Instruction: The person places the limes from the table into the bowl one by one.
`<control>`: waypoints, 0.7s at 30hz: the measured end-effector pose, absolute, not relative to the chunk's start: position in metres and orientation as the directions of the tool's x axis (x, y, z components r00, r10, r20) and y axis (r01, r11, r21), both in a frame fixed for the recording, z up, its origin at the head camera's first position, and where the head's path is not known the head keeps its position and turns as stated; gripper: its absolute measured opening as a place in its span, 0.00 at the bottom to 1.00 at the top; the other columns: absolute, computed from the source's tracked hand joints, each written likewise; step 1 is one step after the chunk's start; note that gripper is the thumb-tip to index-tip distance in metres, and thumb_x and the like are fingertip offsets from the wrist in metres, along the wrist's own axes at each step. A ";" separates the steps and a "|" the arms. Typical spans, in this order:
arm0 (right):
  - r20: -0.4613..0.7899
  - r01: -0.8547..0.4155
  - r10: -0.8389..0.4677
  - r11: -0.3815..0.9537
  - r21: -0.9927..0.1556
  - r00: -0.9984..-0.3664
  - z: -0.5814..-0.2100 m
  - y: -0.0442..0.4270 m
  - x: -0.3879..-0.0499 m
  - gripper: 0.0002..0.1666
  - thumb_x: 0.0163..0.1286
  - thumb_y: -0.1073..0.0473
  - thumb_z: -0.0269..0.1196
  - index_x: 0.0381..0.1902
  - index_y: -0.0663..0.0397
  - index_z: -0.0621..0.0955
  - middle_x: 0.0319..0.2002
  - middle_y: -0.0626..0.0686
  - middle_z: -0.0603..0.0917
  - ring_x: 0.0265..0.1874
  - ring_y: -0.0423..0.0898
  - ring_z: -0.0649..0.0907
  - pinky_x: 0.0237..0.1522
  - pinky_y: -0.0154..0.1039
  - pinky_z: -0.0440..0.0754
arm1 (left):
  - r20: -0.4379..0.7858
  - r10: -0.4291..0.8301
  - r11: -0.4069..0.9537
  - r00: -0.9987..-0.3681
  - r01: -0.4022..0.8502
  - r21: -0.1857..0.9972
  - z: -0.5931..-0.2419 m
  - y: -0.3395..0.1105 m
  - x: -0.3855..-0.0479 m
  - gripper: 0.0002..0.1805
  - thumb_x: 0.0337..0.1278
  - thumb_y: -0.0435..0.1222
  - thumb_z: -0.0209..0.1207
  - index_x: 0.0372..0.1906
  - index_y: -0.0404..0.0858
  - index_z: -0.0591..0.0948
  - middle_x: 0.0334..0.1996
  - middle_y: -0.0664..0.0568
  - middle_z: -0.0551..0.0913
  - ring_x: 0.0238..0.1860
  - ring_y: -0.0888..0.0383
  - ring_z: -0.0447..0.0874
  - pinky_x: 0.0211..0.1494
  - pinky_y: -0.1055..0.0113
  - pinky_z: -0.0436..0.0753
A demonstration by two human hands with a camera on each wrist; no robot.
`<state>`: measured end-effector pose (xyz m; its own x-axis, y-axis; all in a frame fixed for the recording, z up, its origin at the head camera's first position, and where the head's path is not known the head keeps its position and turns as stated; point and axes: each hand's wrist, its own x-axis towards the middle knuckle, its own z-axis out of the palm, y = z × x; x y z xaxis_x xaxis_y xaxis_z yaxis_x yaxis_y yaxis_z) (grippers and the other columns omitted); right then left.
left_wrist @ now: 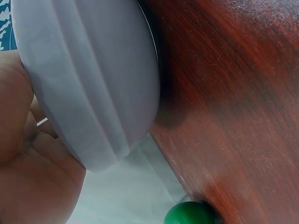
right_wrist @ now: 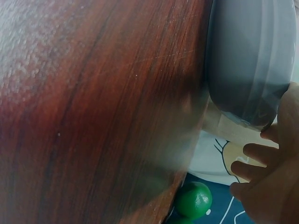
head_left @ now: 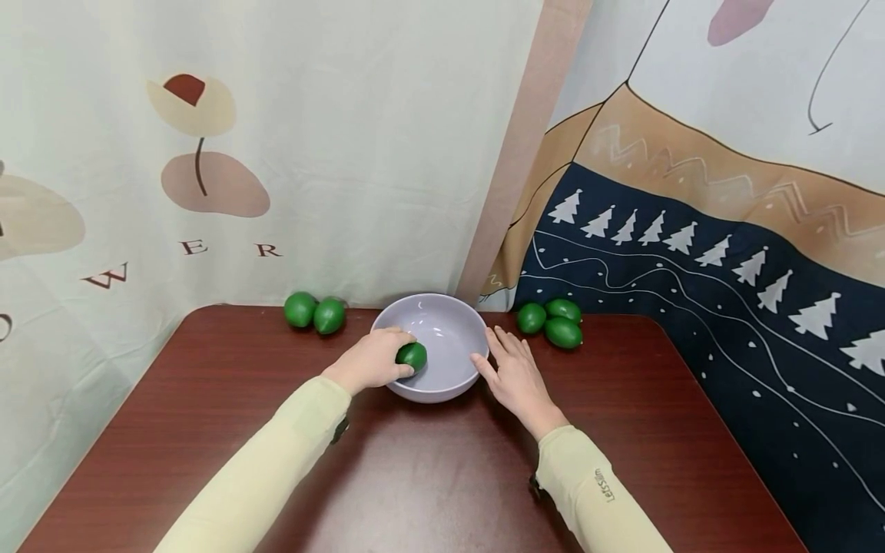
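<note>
A pale lavender bowl [head_left: 449,346] stands on the table near its back edge. My left hand [head_left: 369,361] reaches over the bowl's left rim and holds a green lime [head_left: 412,356] inside it, thumb and fingers around the fruit. In the left wrist view the bowl's outer wall [left_wrist: 93,84] hides the lime, and part of the left hand [left_wrist: 37,177] shows at its rim. My right hand [head_left: 515,376] rests against the bowl's right rim with its fingers extended. The right wrist view shows those fingers by the bowl's wall [right_wrist: 247,60].
Two limes [head_left: 300,309] sit at the back left of the brown wooden table [head_left: 429,476]. Three more limes [head_left: 563,332] lie clustered at the back right, close to the right fingertips. A pale printed curtain [head_left: 346,153] and a dark blue tree-patterned cloth [head_left: 622,269] hang behind.
</note>
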<state>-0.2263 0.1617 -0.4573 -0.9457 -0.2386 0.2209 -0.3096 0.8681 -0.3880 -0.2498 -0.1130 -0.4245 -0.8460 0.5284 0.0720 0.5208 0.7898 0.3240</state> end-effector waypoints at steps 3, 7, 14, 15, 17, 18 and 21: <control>0.218 -0.309 -0.239 0.868 -0.390 -0.946 -0.457 0.162 -0.226 0.39 0.79 0.41 0.57 0.77 0.59 0.68 0.76 0.64 0.68 0.76 0.65 0.65 0.78 0.63 0.56 | 0.069 0.528 0.789 -0.846 0.520 0.327 -0.424 -0.113 -0.249 0.24 0.56 0.38 0.70 0.57 0.34 0.83 0.52 0.44 0.84 0.53 0.47 0.82 0.60 0.52 0.80; 0.219 -0.308 -0.238 0.868 -0.390 -0.946 -0.456 0.162 -0.226 0.40 0.79 0.41 0.57 0.77 0.59 0.68 0.76 0.64 0.68 0.76 0.65 0.65 0.78 0.63 0.56 | 0.086 0.538 0.779 -0.839 0.533 0.331 -0.425 -0.114 -0.248 0.24 0.59 0.38 0.69 0.58 0.32 0.83 0.54 0.42 0.83 0.56 0.46 0.81 0.63 0.51 0.80; 0.214 -0.306 -0.237 0.869 -0.389 -0.948 -0.457 0.162 -0.226 0.39 0.79 0.41 0.57 0.77 0.59 0.68 0.76 0.64 0.68 0.76 0.65 0.65 0.78 0.63 0.56 | 0.174 0.543 0.744 -0.822 0.566 0.356 -0.425 -0.118 -0.242 0.23 0.61 0.37 0.68 0.58 0.29 0.82 0.56 0.40 0.83 0.61 0.43 0.81 0.67 0.50 0.78; 0.215 -0.306 -0.237 0.868 -0.391 -0.947 -0.457 0.162 -0.226 0.39 0.79 0.41 0.57 0.77 0.59 0.68 0.76 0.64 0.68 0.76 0.65 0.65 0.78 0.63 0.56 | 0.190 0.538 0.740 -0.821 0.568 0.361 -0.425 -0.119 -0.242 0.23 0.61 0.37 0.68 0.58 0.29 0.83 0.56 0.40 0.83 0.61 0.43 0.81 0.67 0.50 0.78; 0.212 -0.304 -0.236 0.868 -0.392 -0.948 -0.457 0.162 -0.226 0.39 0.79 0.41 0.57 0.77 0.59 0.68 0.76 0.64 0.68 0.76 0.65 0.65 0.78 0.62 0.56 | 0.212 0.523 0.733 -0.826 0.562 0.383 -0.425 -0.121 -0.240 0.23 0.61 0.37 0.68 0.59 0.30 0.82 0.57 0.40 0.83 0.61 0.43 0.81 0.67 0.49 0.78; 0.209 -0.303 -0.235 0.867 -0.396 -0.949 -0.457 0.162 -0.226 0.39 0.79 0.41 0.56 0.78 0.59 0.68 0.76 0.63 0.68 0.76 0.64 0.65 0.78 0.62 0.56 | 0.222 0.515 0.731 -0.828 0.559 0.392 -0.425 -0.122 -0.239 0.23 0.61 0.37 0.68 0.59 0.30 0.82 0.57 0.40 0.83 0.61 0.43 0.81 0.67 0.49 0.78; 0.204 -0.299 -0.234 0.868 -0.396 -0.951 -0.457 0.162 -0.227 0.39 0.79 0.41 0.56 0.78 0.58 0.67 0.76 0.63 0.67 0.76 0.64 0.65 0.78 0.62 0.55 | 0.257 0.490 0.725 -0.833 0.553 0.411 -0.425 -0.125 -0.237 0.24 0.62 0.37 0.68 0.60 0.30 0.82 0.58 0.41 0.82 0.61 0.43 0.81 0.67 0.48 0.78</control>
